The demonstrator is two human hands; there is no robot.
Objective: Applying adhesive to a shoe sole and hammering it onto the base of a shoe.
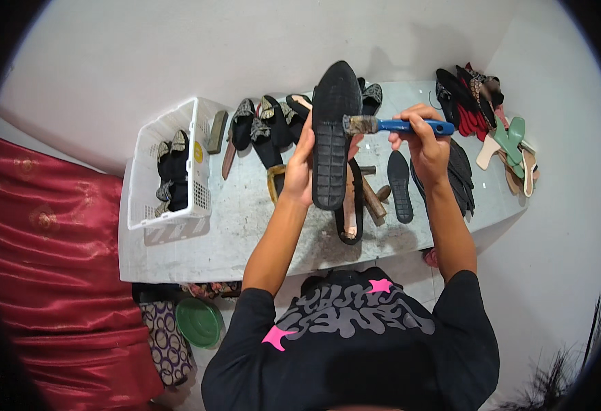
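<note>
My left hand [302, 168] is wrapped around a black shoe sole [330, 171], held upright above the table with its ribbed side showing. In my right hand [429, 147] is a blue-handled flat brush [403, 126], gripped by the handle. Its worn bristles touch the sole's right edge, near the middle. Below the sole a black shoe [349, 229] with a pale inside lies partly hidden. Beside that rests a tool with a wooden handle [374, 202]. Another black sole [399, 186] lies near my right forearm.
A white plastic basket [167, 219] with several black shoes stands on the table [177, 264] at left. More black shoes [243, 123] line the back. A pile of black soles [459, 179] sits at right, near green and beige shoe parts [512, 147]. A green basin [199, 322] is below.
</note>
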